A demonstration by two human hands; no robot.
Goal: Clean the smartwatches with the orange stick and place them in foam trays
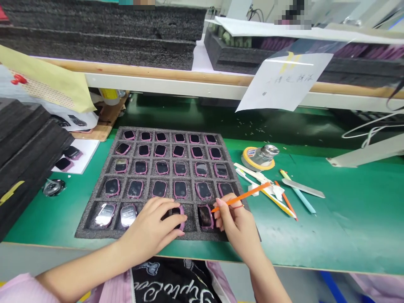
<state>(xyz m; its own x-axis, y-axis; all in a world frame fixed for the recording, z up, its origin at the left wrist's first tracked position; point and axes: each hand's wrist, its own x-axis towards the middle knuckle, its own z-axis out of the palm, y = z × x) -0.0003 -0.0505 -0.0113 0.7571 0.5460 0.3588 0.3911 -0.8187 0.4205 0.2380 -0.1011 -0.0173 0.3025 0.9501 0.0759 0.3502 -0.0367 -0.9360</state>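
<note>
A dark foam tray (pixel 82 225) holds rows of square smartwatch cases with purple frames and dark screens. My left hand (pixel 154 221) lies across the tray's front row, its fingers curled over a smartwatch (pixel 182 221) that is partly hidden beneath them. An orange pointed stick (pixel 249 193) is pinched in my right hand (pixel 235 216). Its tip is at the right edge of another front-row smartwatch (pixel 205 216), though I cannot tell whether they touch. Two more watches with bright reflections, one of them a smartwatch (pixel 105 215), sit at the row's left end.
Right of the tray lie a tape roll (pixel 252 159) with a metal-topped container, a toothbrush (pixel 277 201), a blue-handled blade tool (pixel 304 200) and a metal strip (pixel 303 187). Stacked black foam (pixel 28 155) stands left. A shelf edge (pixel 176 83) with a hanging paper (pixel 284 82) crosses above.
</note>
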